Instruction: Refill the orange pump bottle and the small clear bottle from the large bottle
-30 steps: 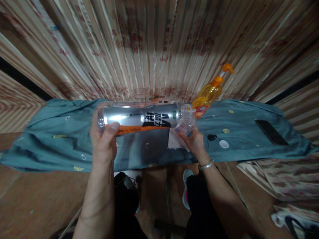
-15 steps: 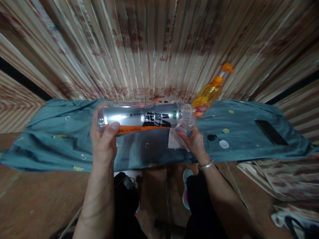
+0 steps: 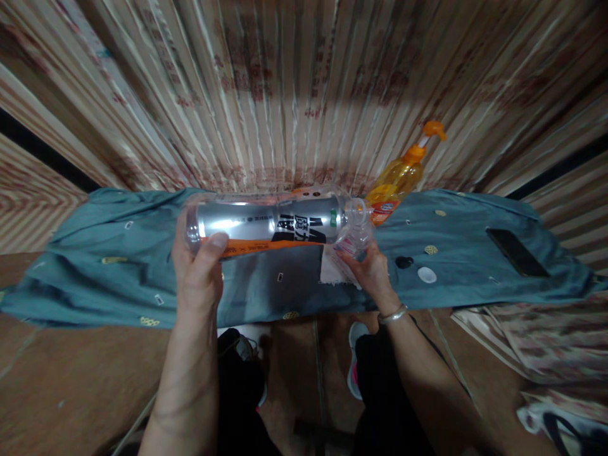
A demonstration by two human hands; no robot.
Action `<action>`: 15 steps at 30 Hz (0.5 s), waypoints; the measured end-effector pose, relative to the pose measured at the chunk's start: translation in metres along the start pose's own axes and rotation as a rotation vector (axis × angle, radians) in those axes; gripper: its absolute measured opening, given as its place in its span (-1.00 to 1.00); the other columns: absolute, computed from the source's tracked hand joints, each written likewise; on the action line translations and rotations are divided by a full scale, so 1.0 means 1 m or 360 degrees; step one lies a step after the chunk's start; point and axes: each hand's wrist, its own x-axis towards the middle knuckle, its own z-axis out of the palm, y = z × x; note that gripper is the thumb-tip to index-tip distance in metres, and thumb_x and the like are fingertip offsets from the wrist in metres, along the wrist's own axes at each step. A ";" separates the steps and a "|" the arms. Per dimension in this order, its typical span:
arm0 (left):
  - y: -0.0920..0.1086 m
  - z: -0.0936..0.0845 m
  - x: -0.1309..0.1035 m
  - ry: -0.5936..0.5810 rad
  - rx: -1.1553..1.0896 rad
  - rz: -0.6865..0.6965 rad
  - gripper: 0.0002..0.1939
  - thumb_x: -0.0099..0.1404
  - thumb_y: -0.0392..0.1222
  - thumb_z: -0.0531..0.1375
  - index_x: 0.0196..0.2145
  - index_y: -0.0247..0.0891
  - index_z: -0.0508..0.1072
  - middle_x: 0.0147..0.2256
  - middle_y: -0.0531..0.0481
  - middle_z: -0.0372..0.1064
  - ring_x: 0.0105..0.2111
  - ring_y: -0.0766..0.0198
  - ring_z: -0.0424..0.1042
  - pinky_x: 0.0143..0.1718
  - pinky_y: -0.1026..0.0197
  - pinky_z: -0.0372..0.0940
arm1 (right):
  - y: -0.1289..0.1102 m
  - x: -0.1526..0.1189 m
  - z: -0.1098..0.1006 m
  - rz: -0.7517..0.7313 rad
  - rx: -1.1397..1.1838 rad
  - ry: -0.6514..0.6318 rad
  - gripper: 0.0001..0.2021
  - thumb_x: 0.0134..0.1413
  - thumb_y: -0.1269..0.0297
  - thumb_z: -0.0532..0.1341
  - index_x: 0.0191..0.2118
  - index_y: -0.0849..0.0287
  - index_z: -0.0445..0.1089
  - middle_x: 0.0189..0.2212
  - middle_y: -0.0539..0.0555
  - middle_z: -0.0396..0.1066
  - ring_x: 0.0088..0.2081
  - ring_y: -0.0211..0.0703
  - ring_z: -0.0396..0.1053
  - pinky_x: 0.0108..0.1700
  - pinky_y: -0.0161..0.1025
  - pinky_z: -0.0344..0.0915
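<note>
From my head view, my left fingers (image 3: 216,244) grip the base end of a large clear plastic bottle with a silver-and-orange label (image 3: 251,218), held sideways, probably to bear its weight. My right fingers (image 3: 369,263) close around a clear plastic vessel (image 3: 360,235) at its neck end, seemingly to align the two; their exact contact is unclear. Beyond those fingers stands an orange-topped pump bottle of yellow liquid (image 3: 396,180); to their right, a white round disc (image 3: 427,274) and black rectangular phone (image 3: 517,252) lie on teal patterned cloth (image 3: 266,291).

Black phone (image 3: 517,252) on teal cloth (image 3: 475,218)
</note>
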 end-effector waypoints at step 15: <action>0.005 0.006 0.001 0.0084 -0.0200 -0.0134 -0.43 -0.04 0.17 0.58 -0.07 0.00 0.66 0.03 -0.03 0.51 0.18 -0.15 0.43 0.49 -0.35 0.10 | 0.004 0.000 0.001 -0.0029 0.0007 0.0022 -0.39 0.01 -0.27 0.44 -0.04 0.13 0.41 -0.22 0.29 0.67 -0.15 0.28 0.67 -0.14 -0.01 0.55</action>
